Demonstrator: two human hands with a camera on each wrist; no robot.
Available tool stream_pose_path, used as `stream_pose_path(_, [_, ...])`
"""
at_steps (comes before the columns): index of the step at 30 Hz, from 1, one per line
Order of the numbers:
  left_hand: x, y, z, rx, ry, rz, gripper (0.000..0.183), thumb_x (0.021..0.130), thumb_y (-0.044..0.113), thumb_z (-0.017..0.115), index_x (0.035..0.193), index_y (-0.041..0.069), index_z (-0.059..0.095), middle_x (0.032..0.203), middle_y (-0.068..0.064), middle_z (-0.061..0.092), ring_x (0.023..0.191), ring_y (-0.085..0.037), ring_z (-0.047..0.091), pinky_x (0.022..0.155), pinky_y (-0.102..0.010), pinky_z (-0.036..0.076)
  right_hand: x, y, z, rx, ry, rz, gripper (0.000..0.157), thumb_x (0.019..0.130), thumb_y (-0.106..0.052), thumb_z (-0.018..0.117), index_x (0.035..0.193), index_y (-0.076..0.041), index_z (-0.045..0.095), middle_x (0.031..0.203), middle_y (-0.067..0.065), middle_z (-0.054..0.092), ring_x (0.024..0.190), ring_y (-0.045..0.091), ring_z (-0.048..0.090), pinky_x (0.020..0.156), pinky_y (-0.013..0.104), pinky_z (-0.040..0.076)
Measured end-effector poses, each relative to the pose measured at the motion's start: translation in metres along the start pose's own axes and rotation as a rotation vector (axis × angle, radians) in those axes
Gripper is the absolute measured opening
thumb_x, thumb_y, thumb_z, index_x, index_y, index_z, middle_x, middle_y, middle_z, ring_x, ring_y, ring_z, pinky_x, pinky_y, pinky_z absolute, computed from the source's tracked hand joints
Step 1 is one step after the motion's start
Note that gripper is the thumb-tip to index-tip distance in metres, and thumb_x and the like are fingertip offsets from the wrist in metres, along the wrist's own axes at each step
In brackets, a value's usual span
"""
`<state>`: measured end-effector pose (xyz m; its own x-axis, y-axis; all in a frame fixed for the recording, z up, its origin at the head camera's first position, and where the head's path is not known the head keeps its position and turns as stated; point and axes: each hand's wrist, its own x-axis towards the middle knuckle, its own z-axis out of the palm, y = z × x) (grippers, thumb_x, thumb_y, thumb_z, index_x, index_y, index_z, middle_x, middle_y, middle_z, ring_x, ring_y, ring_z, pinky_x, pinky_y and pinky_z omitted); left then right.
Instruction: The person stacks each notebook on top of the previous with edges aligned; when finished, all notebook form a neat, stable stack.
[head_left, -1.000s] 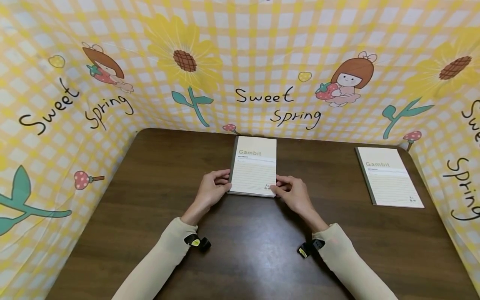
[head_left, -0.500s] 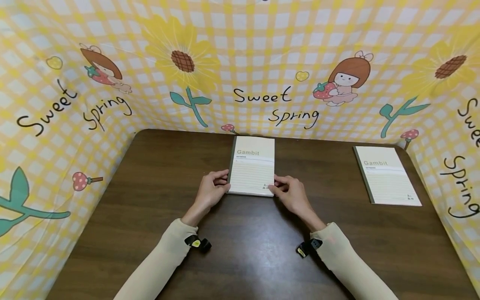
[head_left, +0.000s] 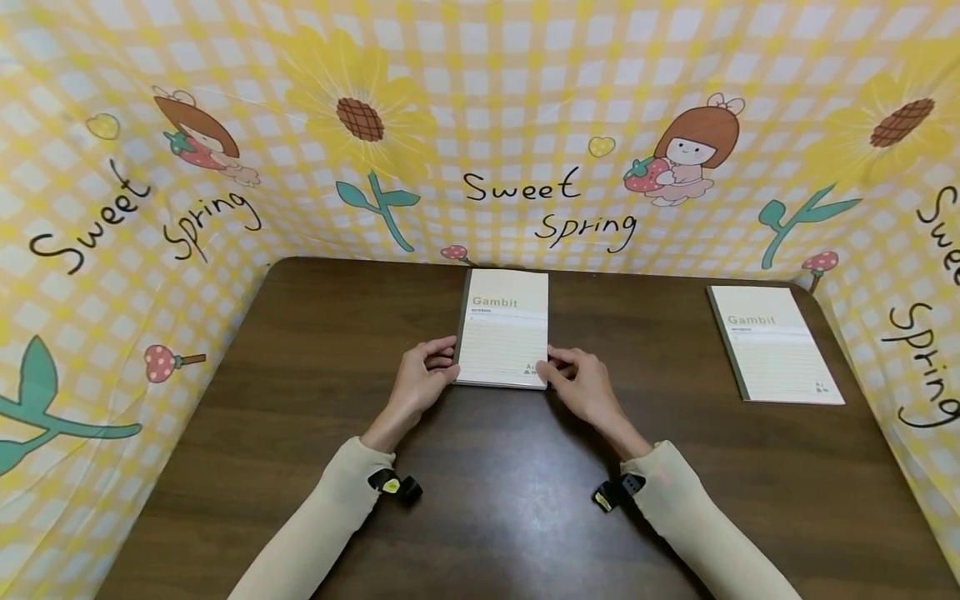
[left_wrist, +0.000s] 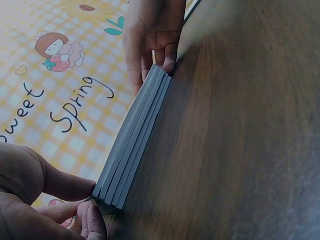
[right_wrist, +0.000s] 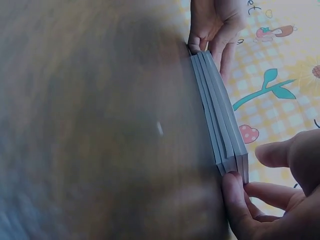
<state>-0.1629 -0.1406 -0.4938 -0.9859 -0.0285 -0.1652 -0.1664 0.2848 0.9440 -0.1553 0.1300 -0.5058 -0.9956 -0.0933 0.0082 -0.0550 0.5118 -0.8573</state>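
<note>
A stack of several cream notebooks (head_left: 504,329) with dark spines lies near the table's back edge, the top cover reading "Gambit". My left hand (head_left: 422,379) is at its near left corner. In the left wrist view the left thumb (left_wrist: 70,181) meets the top edge of the corner, and bent fingertips (left_wrist: 95,220) lie lower against the side. At the near right corner is my right hand (head_left: 583,382). Its fingertips (right_wrist: 232,187) touch the stack's side, while the thumb (right_wrist: 272,153) stands slightly off the top cover. The stack's near edges (left_wrist: 132,142) look slightly uneven.
Another "Gambit" notebook (head_left: 776,344) lies flat on the right of the brown wooden table (head_left: 480,500). A yellow checked cloth (head_left: 517,100) with flowers and cartoon figures walls off the back and both sides.
Both hands keep their places at the stack's near corners. The head view has shifted slightly; the stack and the single notebook show no clear movement on the table.
</note>
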Motion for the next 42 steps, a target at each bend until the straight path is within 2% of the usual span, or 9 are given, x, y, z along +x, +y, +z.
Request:
stream_pose_path(7, [0.001,0.004,-0.002,0.055,-0.01,0.001,0.051,0.093,-0.001,0.07,0.143,0.004,0.062,0.127,-0.021,0.063,0.114,-0.033,0.066,0.083,-0.019,0.051,-0.001,-0.001,-0.004,0.108,-0.045,0.055,0.046,0.1,-0.023,0.072,0.139,0.0,0.065,0.111,0.02,0.073,0.086,0.021,0.074,0.067,0.021,0.057])
stream_pose_path(10, [-0.002,0.007,-0.002,0.115,-0.002,0.036,0.049,0.095,0.006,0.071,0.143,0.007,0.062,0.125,-0.02,0.065,0.11,-0.033,0.067,0.084,-0.026,0.053,-0.004,-0.001,-0.009,0.142,-0.091,0.046,0.048,0.102,-0.023,0.069,0.145,-0.002,0.06,0.114,0.021,0.073,0.087,0.024,0.075,0.07,0.026,0.062])
stream_pose_path(13, [-0.007,0.01,0.0,0.226,0.021,0.136,0.045,0.096,0.011,0.071,0.141,0.006,0.063,0.124,-0.02,0.066,0.108,-0.033,0.067,0.089,-0.037,0.056,-0.009,0.001,-0.017,0.165,-0.135,0.008,0.047,0.104,-0.02,0.066,0.146,-0.001,0.058,0.116,0.024,0.073,0.091,0.03,0.076,0.074,0.032,0.064])
stream_pose_path(17, [-0.016,0.016,0.01,0.384,0.049,0.313,0.037,0.097,0.014,0.072,0.133,0.003,0.068,0.125,-0.021,0.062,0.112,-0.036,0.06,0.097,-0.049,0.051,-0.02,0.004,-0.031,0.161,-0.173,-0.025,0.042,0.105,-0.018,0.065,0.142,0.0,0.059,0.116,0.025,0.072,0.095,0.033,0.075,0.077,0.034,0.065])
stream_pose_path(21, [-0.025,0.021,0.027,0.49,0.009,0.487,0.03,0.096,0.013,0.074,0.124,0.003,0.072,0.128,-0.018,0.062,0.118,-0.037,0.057,0.105,-0.053,0.046,-0.033,0.011,-0.047,0.108,-0.187,-0.037,0.04,0.105,-0.019,0.065,0.14,-0.002,0.061,0.115,0.021,0.072,0.095,0.029,0.076,0.076,0.03,0.064])
stream_pose_path(25, [-0.03,0.022,0.048,0.614,-0.106,0.626,0.032,0.096,0.016,0.075,0.126,0.005,0.071,0.135,-0.017,0.063,0.126,-0.035,0.059,0.11,-0.05,0.049,-0.046,0.023,-0.065,0.05,-0.188,-0.056,0.037,0.104,-0.02,0.065,0.138,-0.004,0.063,0.113,0.017,0.073,0.093,0.025,0.076,0.072,0.027,0.063])
stream_pose_path(34, [-0.04,0.027,0.099,0.96,-0.399,0.781,0.054,0.101,0.031,0.07,0.147,0.008,0.057,0.162,-0.017,0.045,0.152,-0.031,0.042,0.129,-0.049,0.031,-0.076,0.052,-0.11,-0.037,-0.122,-0.059,0.034,0.105,-0.019,0.065,0.135,-0.004,0.065,0.112,0.016,0.074,0.088,0.014,0.075,0.07,0.026,0.063])
stream_pose_path(38, [-0.047,0.039,0.124,1.098,-0.542,0.802,0.064,0.103,0.042,0.064,0.158,0.013,0.046,0.169,-0.017,0.035,0.157,-0.033,0.035,0.13,-0.052,0.027,-0.089,0.062,-0.131,-0.064,-0.077,-0.045,0.032,0.104,-0.016,0.065,0.133,-0.002,0.065,0.112,0.018,0.074,0.086,0.008,0.074,0.068,0.026,0.063])
stream_pose_path(42, [-0.055,0.052,0.151,1.222,-0.693,0.771,0.072,0.105,0.051,0.058,0.165,0.02,0.033,0.173,-0.013,0.027,0.16,-0.033,0.029,0.131,-0.052,0.025,-0.101,0.073,-0.151,-0.088,-0.027,-0.052,0.031,0.104,-0.011,0.065,0.133,0.0,0.065,0.113,0.022,0.073,0.086,0.003,0.073,0.067,0.026,0.063])
